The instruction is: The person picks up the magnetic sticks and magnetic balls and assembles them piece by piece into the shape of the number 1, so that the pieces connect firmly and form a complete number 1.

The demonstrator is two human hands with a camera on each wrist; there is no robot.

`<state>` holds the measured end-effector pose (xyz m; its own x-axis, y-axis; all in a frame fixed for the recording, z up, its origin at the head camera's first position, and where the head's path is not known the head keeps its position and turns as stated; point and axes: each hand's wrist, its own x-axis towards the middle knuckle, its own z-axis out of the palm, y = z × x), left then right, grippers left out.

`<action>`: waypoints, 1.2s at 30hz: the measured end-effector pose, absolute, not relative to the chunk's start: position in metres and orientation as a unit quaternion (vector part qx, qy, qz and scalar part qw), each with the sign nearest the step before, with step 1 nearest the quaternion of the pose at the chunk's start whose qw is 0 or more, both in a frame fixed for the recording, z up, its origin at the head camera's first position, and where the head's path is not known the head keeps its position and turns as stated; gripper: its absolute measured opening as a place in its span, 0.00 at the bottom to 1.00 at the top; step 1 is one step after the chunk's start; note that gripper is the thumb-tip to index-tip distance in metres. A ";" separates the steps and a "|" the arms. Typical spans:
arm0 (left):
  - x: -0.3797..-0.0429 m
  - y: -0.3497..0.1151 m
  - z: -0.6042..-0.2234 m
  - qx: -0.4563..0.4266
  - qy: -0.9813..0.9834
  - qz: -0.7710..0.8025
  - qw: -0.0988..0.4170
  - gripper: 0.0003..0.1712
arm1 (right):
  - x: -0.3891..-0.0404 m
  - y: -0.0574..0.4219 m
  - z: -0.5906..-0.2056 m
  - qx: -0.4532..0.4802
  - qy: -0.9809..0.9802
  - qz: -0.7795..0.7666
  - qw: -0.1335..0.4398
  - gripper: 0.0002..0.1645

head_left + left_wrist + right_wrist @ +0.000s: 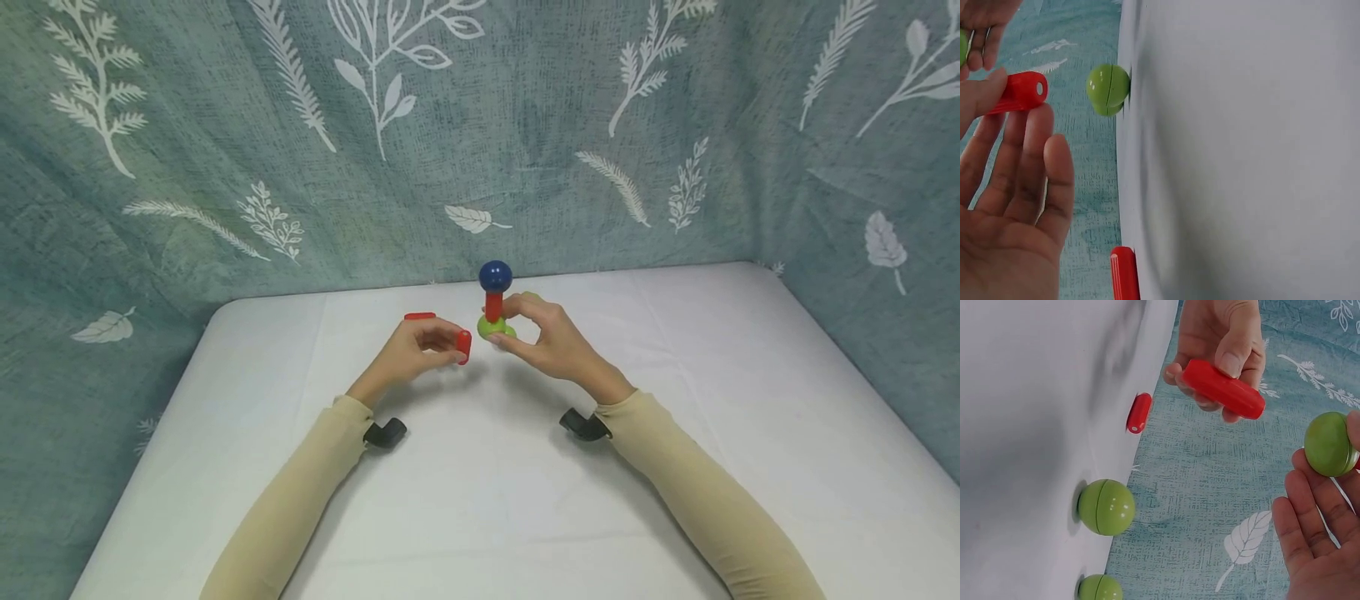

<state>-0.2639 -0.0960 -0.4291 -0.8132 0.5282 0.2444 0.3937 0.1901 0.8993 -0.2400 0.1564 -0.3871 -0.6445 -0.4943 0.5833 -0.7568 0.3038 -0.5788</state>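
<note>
My left hand (pixel 412 354) pinches a short red rod (pixel 464 347) between thumb and fingertips; in the left wrist view the rod (pixel 1019 92) shows a small hole in its end. To its right, my right hand (pixel 558 342) pinches a green ball (pixel 490 326) with thumb and finger. From that ball rises an upright red rod (pixel 493 307) topped by a dark blue ball (pixel 496 276). The right wrist view shows the held green ball (pixel 1327 444) at its right edge, with the left hand's red rod (pixel 1222 390) apart from it.
Another red rod (pixel 420 316) lies on the white-covered table (pixel 480 500) behind the left hand. Two loose green balls (pixel 1107 507) rest on the table near the right hand, the second ball (pixel 1100 589) partly cut off. A patterned green cloth (pixel 525 167) hangs behind the table.
</note>
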 end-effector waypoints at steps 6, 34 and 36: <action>-0.246 -0.092 -0.411 0.306 0.753 0.580 0.056 0.18 | -0.241 0.152 -0.385 0.396 -0.791 0.443 0.146 0.16; -0.248 -0.074 -0.428 0.335 0.744 0.577 0.037 0.14 | -0.242 0.152 -0.385 0.406 -0.797 0.423 0.145 0.17; -0.248 -0.073 -0.429 0.335 0.744 0.577 0.034 0.14 | -0.242 0.152 -0.386 0.407 -0.796 0.424 0.144 0.17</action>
<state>-0.2478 -0.0732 -0.4287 -0.7732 0.5380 0.3357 0.4591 0.1097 0.8816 -0.2422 0.1517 -0.3855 -0.6269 -0.5259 0.5748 -0.7705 0.3093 -0.5574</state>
